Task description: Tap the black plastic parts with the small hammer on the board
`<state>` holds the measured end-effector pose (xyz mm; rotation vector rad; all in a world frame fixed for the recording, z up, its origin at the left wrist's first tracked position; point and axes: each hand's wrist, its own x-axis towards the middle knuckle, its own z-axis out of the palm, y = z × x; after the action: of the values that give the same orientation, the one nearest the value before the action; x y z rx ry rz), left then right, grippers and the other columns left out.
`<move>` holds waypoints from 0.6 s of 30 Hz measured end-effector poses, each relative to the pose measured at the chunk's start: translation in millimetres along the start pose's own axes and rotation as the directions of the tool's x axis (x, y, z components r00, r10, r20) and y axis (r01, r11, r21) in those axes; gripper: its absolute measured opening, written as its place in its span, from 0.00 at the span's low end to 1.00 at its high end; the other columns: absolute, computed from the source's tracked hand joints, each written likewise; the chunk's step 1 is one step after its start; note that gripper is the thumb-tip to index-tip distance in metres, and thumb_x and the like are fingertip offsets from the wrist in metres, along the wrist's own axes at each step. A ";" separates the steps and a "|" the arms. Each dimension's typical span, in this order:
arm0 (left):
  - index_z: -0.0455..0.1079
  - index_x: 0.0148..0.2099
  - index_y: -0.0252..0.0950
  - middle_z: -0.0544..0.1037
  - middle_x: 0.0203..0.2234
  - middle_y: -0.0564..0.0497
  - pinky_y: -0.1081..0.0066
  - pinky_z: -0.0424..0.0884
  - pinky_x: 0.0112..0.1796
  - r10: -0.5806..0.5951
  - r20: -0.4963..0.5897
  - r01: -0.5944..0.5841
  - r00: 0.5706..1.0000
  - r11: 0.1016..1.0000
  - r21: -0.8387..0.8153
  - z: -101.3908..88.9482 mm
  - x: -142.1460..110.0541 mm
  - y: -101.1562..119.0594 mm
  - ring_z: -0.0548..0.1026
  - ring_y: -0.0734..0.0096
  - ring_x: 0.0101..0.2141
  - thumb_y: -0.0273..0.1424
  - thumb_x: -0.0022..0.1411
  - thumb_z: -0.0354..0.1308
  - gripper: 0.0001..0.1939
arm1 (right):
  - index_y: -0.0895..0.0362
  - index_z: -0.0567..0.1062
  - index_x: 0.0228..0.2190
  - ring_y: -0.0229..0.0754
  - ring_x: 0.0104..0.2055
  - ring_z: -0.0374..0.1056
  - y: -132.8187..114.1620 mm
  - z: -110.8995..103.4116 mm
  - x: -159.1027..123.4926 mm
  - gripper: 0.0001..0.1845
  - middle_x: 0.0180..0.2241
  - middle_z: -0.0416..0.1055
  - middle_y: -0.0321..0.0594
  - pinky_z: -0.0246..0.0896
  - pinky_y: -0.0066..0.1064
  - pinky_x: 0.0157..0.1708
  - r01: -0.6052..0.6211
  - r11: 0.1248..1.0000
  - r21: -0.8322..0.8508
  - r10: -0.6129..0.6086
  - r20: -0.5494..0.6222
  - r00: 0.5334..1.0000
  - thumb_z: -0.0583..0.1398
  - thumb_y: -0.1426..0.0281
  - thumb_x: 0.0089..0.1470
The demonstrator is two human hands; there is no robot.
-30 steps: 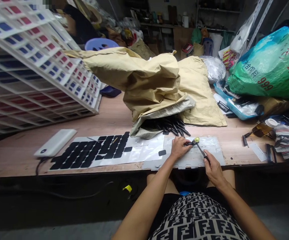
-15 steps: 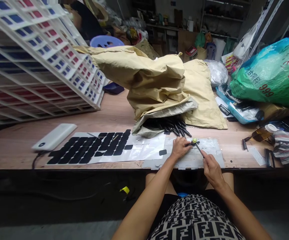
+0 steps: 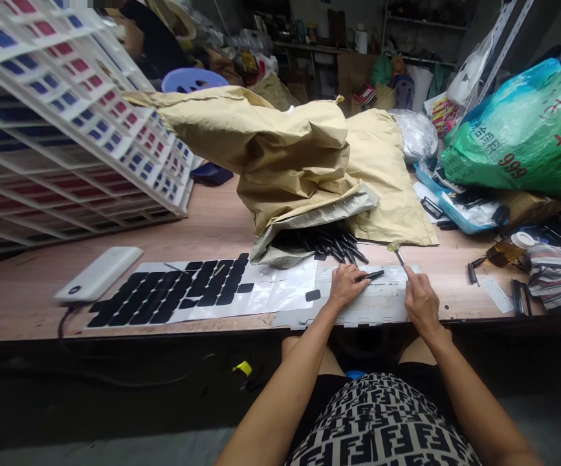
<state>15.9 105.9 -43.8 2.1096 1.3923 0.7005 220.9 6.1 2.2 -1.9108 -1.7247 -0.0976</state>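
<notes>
My left hand (image 3: 345, 286) is closed on a slim black pen-like piece (image 3: 374, 274), pressing it down on a grey board (image 3: 382, 299) at the table's front edge. In my right hand (image 3: 421, 301) is a small hammer (image 3: 400, 256) with a metal shaft and a yellowish round head. The hammer head is raised to the upper right of the black piece, apart from it. Just beyond my left hand, several similar black pieces (image 3: 337, 246) spill from the mouth of a tan sack (image 3: 294, 149).
Left of the board lies a white sheet (image 3: 280, 277) bearing rows of black stickers (image 3: 149, 298). A white device (image 3: 99, 274) with a cable sits farther left, near a white plastic crate (image 3: 129, 142). Rightward are a brown bottle (image 3: 506, 251), striped cloth (image 3: 559, 275) and green bag (image 3: 517, 149).
The hammer has lifted off the black piece and swung up to the right with my right hand. My left hand stays on the piece. The view has shifted slightly.
</notes>
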 end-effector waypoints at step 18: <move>0.77 0.49 0.42 0.82 0.34 0.49 0.65 0.71 0.41 0.029 0.495 0.105 0.868 0.965 -0.240 17.4 -163.8 23.6 0.77 0.64 0.34 0.45 0.66 0.52 0.19 | 0.52 0.70 0.60 0.51 0.44 0.54 26.3 30.0 16.6 0.27 0.43 0.64 0.50 0.48 0.40 0.40 -0.005 0.959 -0.283 0.040 0.116 0.992 0.50 0.75 0.61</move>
<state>-12.6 -56.8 -63.6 1.8673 0.9925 0.2684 239.2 33.8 -25.5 -2.1812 -1.8498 -0.2357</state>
